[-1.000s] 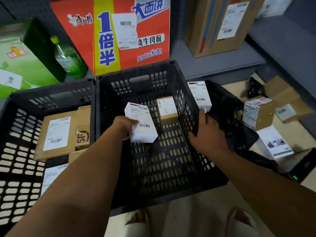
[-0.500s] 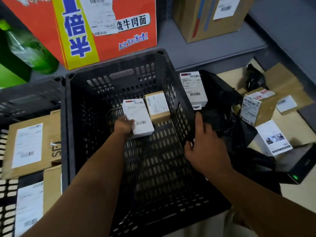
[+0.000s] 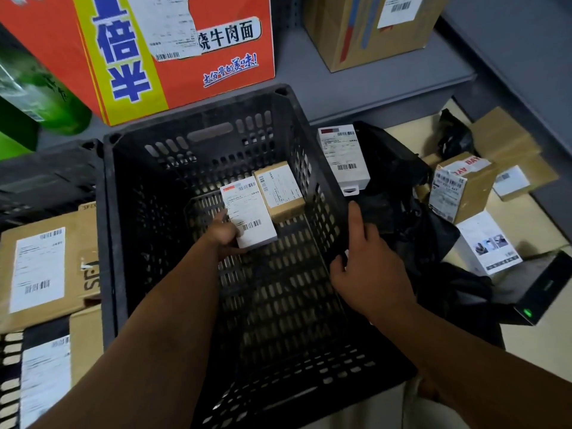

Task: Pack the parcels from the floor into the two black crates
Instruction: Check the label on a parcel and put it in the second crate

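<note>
**In the crate, a carton not yet let go**

At the near side, my right hand grips the right wall of the black slotted plastic crate, thumb inside and fingers over the rim. If I lean on it, the wall may flex, or the crate may slide into the heap beyond.

Further in, my left hand pinches the left edge of the small white labelled carton. The carton sits low over the crate floor, with its right side against the small brown cardboard box with a white label. I cannot tell whether it lies flat yet. Released early, it could tip or knock the brown box askew.

Beyond the wall, a white labelled box leans on the crate's outside beside a crumpled black plastic bag, and a jolt could topple it. Past it, a brown taped cardboard box waits on the floor. At my left, the second black crate holds flat cardboard parcels.
</note>
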`<state>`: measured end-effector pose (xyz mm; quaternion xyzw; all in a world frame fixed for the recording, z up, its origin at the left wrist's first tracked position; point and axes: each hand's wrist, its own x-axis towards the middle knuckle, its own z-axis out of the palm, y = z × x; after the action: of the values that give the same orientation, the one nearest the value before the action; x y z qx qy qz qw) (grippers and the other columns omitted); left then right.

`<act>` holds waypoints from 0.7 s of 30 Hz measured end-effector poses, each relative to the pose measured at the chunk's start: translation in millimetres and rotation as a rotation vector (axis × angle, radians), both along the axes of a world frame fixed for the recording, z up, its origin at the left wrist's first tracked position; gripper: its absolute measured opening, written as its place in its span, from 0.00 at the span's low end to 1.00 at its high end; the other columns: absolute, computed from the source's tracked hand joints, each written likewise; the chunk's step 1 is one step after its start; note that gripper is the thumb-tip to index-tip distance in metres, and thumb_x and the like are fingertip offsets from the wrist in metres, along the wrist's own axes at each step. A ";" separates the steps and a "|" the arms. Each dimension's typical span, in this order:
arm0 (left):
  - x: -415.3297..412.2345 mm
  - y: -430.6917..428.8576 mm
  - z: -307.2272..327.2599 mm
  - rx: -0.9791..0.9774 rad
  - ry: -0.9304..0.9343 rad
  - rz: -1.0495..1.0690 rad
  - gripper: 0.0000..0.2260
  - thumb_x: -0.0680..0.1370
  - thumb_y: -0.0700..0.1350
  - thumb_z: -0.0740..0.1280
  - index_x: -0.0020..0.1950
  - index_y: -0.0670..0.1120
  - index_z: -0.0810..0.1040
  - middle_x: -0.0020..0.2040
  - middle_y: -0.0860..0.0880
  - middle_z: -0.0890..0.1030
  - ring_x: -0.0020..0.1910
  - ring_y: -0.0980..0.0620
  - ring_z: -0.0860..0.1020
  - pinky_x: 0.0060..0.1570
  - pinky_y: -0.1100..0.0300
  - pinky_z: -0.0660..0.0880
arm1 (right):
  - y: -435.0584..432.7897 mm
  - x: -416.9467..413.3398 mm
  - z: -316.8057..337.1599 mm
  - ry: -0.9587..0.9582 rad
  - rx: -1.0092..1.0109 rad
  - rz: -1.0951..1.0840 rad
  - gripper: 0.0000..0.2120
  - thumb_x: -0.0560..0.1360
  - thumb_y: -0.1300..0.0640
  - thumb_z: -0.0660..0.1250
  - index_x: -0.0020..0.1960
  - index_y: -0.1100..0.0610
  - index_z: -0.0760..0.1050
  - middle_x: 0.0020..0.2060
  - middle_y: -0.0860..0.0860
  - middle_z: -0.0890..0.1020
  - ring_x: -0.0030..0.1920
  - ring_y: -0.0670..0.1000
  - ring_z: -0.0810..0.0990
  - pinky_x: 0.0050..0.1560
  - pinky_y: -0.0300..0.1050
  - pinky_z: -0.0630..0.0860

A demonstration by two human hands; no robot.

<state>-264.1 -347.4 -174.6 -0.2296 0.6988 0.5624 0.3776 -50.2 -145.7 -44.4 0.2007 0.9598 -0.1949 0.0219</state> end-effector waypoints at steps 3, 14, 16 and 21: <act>6.4 6.3 3.3 -0.030 0.044 0.028 0.35 0.75 0.23 0.55 0.74 0.53 0.68 0.65 0.43 0.78 0.60 0.38 0.79 0.52 0.35 0.79 | 0.5 -0.7 0.1 -0.013 -0.002 -0.006 0.42 0.75 0.50 0.60 0.79 0.47 0.36 0.58 0.56 0.72 0.48 0.56 0.76 0.44 0.50 0.77; 10.7 32.3 38.1 -0.392 0.157 -0.054 0.21 0.80 0.39 0.63 0.74 0.39 0.68 0.71 0.38 0.72 0.66 0.36 0.73 0.63 0.43 0.75 | 0.3 -2.1 4.1 -0.014 -0.088 -0.010 0.42 0.75 0.50 0.60 0.79 0.48 0.36 0.59 0.57 0.72 0.50 0.57 0.76 0.47 0.53 0.78; 13.7 51.5 57.5 -0.420 0.301 -0.055 0.25 0.80 0.41 0.63 0.76 0.43 0.65 0.70 0.39 0.73 0.64 0.39 0.75 0.60 0.49 0.77 | -0.9 -1.4 6.5 -0.004 -0.096 -0.007 0.41 0.76 0.49 0.60 0.80 0.49 0.37 0.61 0.58 0.72 0.52 0.58 0.76 0.49 0.54 0.77; 42.8 122.2 120.7 -0.126 0.468 -0.032 0.20 0.79 0.44 0.66 0.72 0.45 0.70 0.56 0.47 0.80 0.47 0.50 0.76 0.47 0.62 0.72 | -1.1 -4.2 11.2 -0.001 -0.271 -0.082 0.33 0.79 0.42 0.58 0.79 0.44 0.46 0.67 0.59 0.72 0.61 0.61 0.75 0.59 0.58 0.75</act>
<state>-221.4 -225.2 -53.9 -0.1051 0.8045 0.5496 0.1992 -54.3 -146.7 -33.2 0.2350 0.9157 -0.3232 0.0413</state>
